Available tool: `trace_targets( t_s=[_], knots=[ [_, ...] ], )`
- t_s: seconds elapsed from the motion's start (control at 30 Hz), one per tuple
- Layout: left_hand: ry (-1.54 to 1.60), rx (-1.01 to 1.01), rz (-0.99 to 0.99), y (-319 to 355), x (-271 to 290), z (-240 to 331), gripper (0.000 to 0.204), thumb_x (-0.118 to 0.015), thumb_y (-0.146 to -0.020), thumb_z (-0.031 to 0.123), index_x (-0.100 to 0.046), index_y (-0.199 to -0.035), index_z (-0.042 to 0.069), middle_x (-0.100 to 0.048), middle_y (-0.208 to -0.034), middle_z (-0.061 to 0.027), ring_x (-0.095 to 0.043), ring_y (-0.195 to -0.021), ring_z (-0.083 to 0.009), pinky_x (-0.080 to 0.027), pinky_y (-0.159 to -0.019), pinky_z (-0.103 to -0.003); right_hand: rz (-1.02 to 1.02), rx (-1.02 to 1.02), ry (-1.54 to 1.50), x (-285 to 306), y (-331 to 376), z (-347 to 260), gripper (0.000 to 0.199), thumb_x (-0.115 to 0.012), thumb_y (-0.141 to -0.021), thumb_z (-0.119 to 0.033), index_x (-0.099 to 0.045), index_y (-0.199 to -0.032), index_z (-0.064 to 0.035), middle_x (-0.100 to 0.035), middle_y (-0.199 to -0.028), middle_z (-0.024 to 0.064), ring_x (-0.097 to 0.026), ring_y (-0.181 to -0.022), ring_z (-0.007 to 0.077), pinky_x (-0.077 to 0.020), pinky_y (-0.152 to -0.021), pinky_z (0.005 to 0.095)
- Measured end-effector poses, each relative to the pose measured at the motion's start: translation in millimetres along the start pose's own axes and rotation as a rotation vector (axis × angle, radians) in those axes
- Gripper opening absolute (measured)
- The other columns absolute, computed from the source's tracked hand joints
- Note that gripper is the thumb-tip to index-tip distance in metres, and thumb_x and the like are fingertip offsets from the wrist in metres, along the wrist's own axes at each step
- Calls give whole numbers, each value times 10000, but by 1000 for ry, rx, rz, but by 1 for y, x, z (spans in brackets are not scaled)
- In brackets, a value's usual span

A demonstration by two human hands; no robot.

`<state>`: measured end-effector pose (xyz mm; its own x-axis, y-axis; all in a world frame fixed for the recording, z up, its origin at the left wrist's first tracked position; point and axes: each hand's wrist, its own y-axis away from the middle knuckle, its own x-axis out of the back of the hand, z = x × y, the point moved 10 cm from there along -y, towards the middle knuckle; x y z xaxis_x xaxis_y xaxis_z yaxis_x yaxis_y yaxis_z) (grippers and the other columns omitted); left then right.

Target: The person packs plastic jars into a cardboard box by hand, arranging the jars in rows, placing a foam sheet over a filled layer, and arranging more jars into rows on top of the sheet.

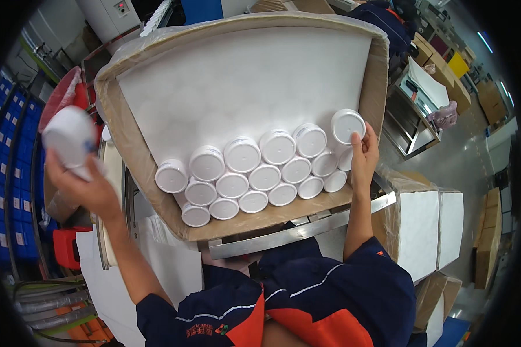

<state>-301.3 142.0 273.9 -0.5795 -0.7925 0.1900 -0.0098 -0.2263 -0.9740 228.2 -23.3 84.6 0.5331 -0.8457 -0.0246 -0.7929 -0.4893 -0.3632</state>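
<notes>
1. Beyond the box's left side, the left hand (85,186) is curled around a blurred white jar (69,133), holding it up in front of a red container (78,87).
2. At the right end of the top row, the right hand (364,155) pinches another white jar (348,126), thumb on its lid and fingers along its right side, just beside the box's right wall.
3. Inside the plastic-lined cardboard box (380,75), rows of white jars (264,177) sit close together along the near side, round lids toward the camera; a white sheet (243,81) spreads beyond them.
4. Along the box's near edge runs a metal bar (301,228).
5. To the far left stand racks of blue bins (8,168); on the right are a wrapped carton (419,225) and a metal table (414,115).
</notes>
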Motion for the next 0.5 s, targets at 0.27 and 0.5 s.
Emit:
trace_targets(
  t_s=[0.27,0.5],
  knots=[
    [531,-170,-505,55,-145,243,860,-783,-727,386,-407,-1448,108,-427,-1472,-96,-464,-1270,-243,-286,-1007,-493,-122,210,861,-5,-4,8,373,-660,-867,-165,-591,-1160,56,-611,-1108,244,-526,-1102,420,-416,-933,479],
    [483,-411,-611,96,-218,370,741,-727,-768,417,-459,-1404,147,-476,-1430,-27,-518,-1159,-184,-335,-974,-524,-95,467,803,-12,21,-39,563,-673,-854,-119,-449,-1338,62,-510,-1287,257,-485,-1177,401,-379,-1008,471]
  ],
)
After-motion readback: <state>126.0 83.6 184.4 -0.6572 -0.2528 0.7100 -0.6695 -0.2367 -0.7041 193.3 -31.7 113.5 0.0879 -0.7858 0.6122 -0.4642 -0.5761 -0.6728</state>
